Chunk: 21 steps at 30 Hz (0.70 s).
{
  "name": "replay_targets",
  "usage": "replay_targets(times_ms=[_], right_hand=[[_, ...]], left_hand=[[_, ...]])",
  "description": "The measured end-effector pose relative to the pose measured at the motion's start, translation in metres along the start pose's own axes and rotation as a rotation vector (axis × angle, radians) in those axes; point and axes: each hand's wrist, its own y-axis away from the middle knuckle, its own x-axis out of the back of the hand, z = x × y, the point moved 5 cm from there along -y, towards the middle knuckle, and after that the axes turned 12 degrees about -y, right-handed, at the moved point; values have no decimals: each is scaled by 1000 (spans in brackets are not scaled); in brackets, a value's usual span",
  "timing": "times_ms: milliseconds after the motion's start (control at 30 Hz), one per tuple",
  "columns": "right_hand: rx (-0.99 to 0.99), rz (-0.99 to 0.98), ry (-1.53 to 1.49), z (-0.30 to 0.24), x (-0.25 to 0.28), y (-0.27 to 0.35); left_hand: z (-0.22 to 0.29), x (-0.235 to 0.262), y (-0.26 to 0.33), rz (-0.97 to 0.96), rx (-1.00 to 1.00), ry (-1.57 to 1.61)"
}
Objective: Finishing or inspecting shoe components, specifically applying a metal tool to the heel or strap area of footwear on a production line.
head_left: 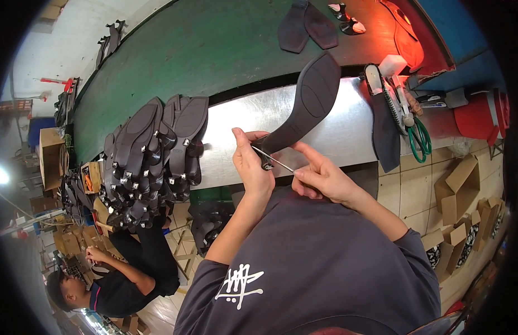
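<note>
A black high-heel shoe sole stands tilted above the bench, its broad toe end up and its heel end low. My left hand is closed round the heel end, with the thumb pointing up. A thin, shiny, slightly curved rod runs across the heel end. My right hand pinches the rod's near end between thumb and fingers, just right of the heel. The exact kind of tool cannot be made out. Part of the heel is hidden behind my left fingers.
A large pile of black heeled soles fills the left of the metal bench. Green-handled scissors, a brush and a dark flat sole lie at right. Behind is a green tabletop. Another person sits at left.
</note>
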Motion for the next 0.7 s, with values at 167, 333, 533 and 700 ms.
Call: replay_targets(times_ms=[167, 333, 533, 700], right_hand=[[57, 72, -183, 13, -4, -3], [10, 95, -454, 9, 13, -6], [320, 139, 363, -14, 3, 4], [846, 266, 926, -20, -19, 12]], left_hand=[[2, 5, -3, 6, -201, -130], [1, 14, -5, -25, -257, -142], [7, 15, -3, 27, -160, -63], [10, 13, 2, -127, -142, -45]])
